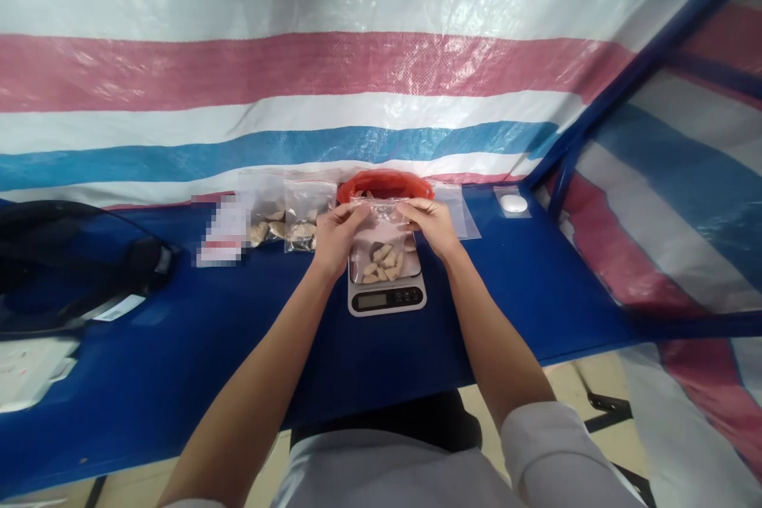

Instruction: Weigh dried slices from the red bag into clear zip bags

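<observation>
Both hands pinching the top of a little clear bag over the scale

Left hand (335, 236) and right hand (432, 224) each have fingers closed on the top edge of the clear bag (384, 242) (pale chunky pieces sit at its bottom). It hangs between the hands, resting on the scale (386, 298) just below them. Red bag (386, 186) right behind, more filled bags (291, 218) beside the left hand.

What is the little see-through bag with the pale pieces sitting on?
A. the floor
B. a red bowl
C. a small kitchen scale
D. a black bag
C: both hands, left hand and right hand, pinch the top of the clear bag, whose bottom rests on the small scale.
</observation>
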Action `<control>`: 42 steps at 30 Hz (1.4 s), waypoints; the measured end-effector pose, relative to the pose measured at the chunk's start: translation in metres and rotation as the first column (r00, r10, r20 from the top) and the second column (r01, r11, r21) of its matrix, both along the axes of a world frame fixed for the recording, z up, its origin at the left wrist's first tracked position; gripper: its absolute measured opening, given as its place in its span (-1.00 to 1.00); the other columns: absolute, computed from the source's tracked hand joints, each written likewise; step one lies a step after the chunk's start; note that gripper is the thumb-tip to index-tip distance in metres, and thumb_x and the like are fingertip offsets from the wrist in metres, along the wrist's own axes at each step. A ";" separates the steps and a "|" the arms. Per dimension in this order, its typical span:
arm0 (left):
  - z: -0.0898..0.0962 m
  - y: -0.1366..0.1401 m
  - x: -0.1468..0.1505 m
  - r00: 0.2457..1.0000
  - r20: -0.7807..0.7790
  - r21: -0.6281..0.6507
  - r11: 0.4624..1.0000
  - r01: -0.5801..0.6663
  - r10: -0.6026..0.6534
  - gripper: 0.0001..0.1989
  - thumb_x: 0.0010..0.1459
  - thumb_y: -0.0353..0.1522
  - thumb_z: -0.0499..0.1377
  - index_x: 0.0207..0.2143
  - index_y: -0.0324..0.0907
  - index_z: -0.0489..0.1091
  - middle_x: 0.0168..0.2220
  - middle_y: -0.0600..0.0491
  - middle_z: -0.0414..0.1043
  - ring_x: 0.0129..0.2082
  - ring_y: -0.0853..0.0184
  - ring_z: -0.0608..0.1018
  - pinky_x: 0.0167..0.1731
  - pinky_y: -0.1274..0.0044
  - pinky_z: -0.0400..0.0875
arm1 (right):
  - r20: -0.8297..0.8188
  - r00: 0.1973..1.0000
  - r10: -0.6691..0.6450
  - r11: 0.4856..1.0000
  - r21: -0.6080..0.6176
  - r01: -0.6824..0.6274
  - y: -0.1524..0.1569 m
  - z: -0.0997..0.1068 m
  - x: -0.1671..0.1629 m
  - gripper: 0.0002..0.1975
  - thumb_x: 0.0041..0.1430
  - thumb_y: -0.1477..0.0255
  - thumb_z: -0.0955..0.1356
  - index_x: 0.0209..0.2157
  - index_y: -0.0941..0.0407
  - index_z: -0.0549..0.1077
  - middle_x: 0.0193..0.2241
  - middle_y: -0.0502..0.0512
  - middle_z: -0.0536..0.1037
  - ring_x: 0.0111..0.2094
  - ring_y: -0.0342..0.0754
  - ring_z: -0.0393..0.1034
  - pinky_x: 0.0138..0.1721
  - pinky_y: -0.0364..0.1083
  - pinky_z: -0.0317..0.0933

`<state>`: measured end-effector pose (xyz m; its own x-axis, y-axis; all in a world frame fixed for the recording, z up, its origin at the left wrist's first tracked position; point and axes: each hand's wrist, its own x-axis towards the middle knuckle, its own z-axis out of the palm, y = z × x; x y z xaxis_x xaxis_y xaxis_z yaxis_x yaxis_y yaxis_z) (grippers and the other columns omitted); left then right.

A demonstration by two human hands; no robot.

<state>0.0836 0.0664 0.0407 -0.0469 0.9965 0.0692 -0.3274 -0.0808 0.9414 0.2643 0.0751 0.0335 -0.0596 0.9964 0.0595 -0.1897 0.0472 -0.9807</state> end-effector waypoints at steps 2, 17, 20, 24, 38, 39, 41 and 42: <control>-0.002 0.001 -0.004 1.000 -0.022 0.026 1.000 -0.006 0.006 -0.78 -0.09 -0.23 0.46 -0.50 -0.19 0.58 -0.50 0.08 0.55 -0.49 0.43 0.51 -0.37 0.58 0.44 | -0.012 1.000 0.000 1.000 -0.003 0.000 0.000 -0.001 0.001 -0.64 -0.12 0.09 0.57 -0.40 0.08 0.65 -0.42 0.02 0.66 -0.36 -0.05 0.57 -0.33 -0.09 0.50; -0.013 -0.001 -0.016 0.995 0.085 0.064 0.997 -0.049 0.044 -0.78 -0.19 -0.24 0.50 -0.51 -0.14 0.61 -0.54 0.11 0.55 -0.53 0.46 0.51 -0.44 0.61 0.42 | -0.002 0.999 -0.043 0.999 -0.021 0.043 -0.003 -0.010 0.002 -0.65 -0.14 0.12 0.58 -0.39 0.07 0.63 -0.45 0.01 0.64 -0.35 -0.04 0.57 -0.30 -0.07 0.49; -0.013 -0.002 -0.017 0.995 0.077 0.053 0.996 -0.067 0.063 -0.77 -0.21 -0.24 0.50 -0.51 -0.14 0.60 -0.54 0.11 0.55 -0.53 0.45 0.50 -0.43 0.60 0.42 | 0.013 0.999 -0.048 0.999 -0.017 0.049 -0.005 -0.008 0.000 -0.63 -0.15 0.11 0.58 -0.39 0.07 0.62 -0.43 0.02 0.64 -0.34 -0.03 0.56 -0.29 -0.04 0.48; -0.014 -0.002 -0.018 0.996 0.031 0.049 0.996 -0.081 0.079 -0.76 -0.20 -0.21 0.49 -0.51 -0.15 0.59 -0.53 0.09 0.55 -0.52 0.41 0.51 -0.44 0.55 0.42 | 0.000 0.997 -0.071 0.997 0.008 0.071 -0.006 -0.005 -0.001 -0.65 -0.16 0.10 0.58 -0.40 0.06 0.62 -0.44 0.00 0.64 -0.36 -0.05 0.55 -0.34 -0.07 0.47; -0.019 -0.003 -0.019 0.996 0.066 0.072 0.996 -0.058 0.053 -0.79 -0.12 -0.24 0.47 -0.49 -0.15 0.58 -0.51 0.09 0.57 -0.48 0.41 0.54 -0.37 0.55 0.44 | -0.021 0.992 -0.125 0.992 0.030 0.126 -0.009 -0.004 -0.005 -0.67 -0.19 0.12 0.59 -0.46 0.06 0.62 -0.51 -0.02 0.62 -0.48 -0.11 0.50 -0.44 -0.11 0.43; -0.020 -0.003 -0.019 0.997 0.061 0.086 0.995 -0.058 0.053 -0.80 -0.10 -0.25 0.47 -0.49 -0.15 0.58 -0.51 0.09 0.57 -0.48 0.41 0.55 -0.36 0.56 0.44 | -0.023 0.992 -0.122 0.992 0.030 0.123 -0.009 -0.004 -0.006 -0.67 -0.18 0.12 0.59 -0.46 0.06 0.62 -0.51 -0.01 0.62 -0.48 -0.11 0.50 -0.44 -0.12 0.43; -0.022 -0.003 -0.020 0.997 0.044 0.119 0.991 -0.066 0.061 -0.82 -0.07 -0.25 0.45 -0.48 -0.15 0.59 -0.51 0.09 0.58 -0.47 0.41 0.55 -0.34 0.55 0.44 | -0.013 0.994 -0.109 0.994 0.027 0.109 -0.009 -0.005 -0.008 -0.67 -0.15 0.11 0.57 -0.45 0.07 0.62 -0.49 0.00 0.62 -0.46 -0.10 0.51 -0.44 -0.13 0.43; -0.023 -0.003 -0.020 0.997 0.034 0.135 0.988 -0.072 0.068 -0.83 -0.06 -0.25 0.44 -0.48 -0.15 0.58 -0.50 0.08 0.58 -0.47 0.40 0.55 -0.32 0.53 0.45 | 0.000 0.995 -0.099 0.995 0.022 0.099 -0.009 -0.005 -0.008 -0.66 -0.13 0.10 0.57 -0.44 0.07 0.62 -0.48 0.00 0.63 -0.44 -0.10 0.51 -0.44 -0.13 0.43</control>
<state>0.0636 0.0630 0.0181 -0.1204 0.9721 0.2012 -0.3434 -0.2310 0.9104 0.2560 0.0661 0.0284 0.0388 0.9959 0.0819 -0.1823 0.0876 -0.9793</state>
